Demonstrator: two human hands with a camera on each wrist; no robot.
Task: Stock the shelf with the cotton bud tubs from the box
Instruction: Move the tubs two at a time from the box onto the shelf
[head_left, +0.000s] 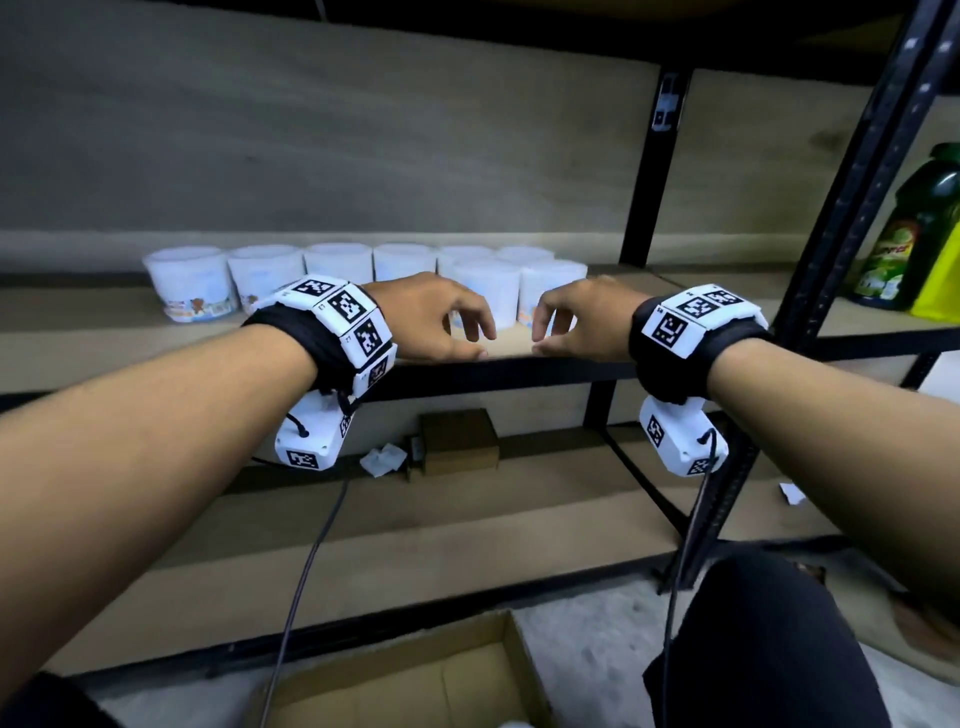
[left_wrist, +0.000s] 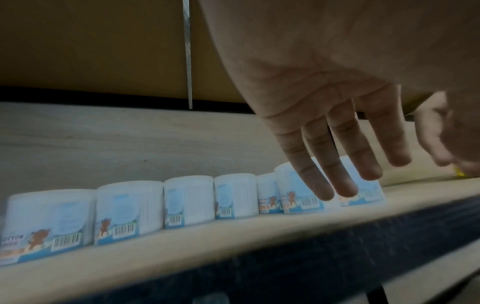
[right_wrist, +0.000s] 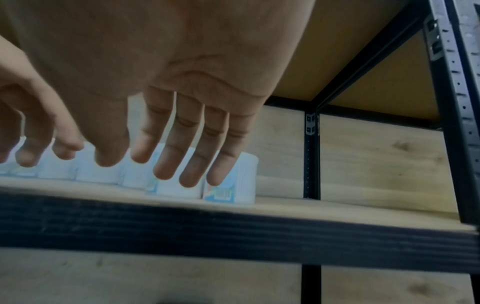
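Note:
Several white cotton bud tubs (head_left: 265, 275) with blue bear labels stand in a row along the back of the wooden shelf (head_left: 104, 332), and two more tubs (head_left: 485, 291) stand just in front of the row. My left hand (head_left: 441, 322) and right hand (head_left: 571, 322) hover side by side above the shelf's front edge, a little short of those two tubs. Both hands hold nothing, their fingers (left_wrist: 319, 185) hanging loosely; the right fingers (right_wrist: 189, 176) point down before the tubs (right_wrist: 228, 185). An open cardboard box (head_left: 415, 675) sits on the floor below.
Black metal uprights (head_left: 649, 171) frame the shelf. A green bottle (head_left: 914, 234) stands on the neighbouring shelf to the right. On the lower shelf lie a small brown box (head_left: 457, 441) and crumpled paper (head_left: 382, 460). Cables hang from both wrist devices.

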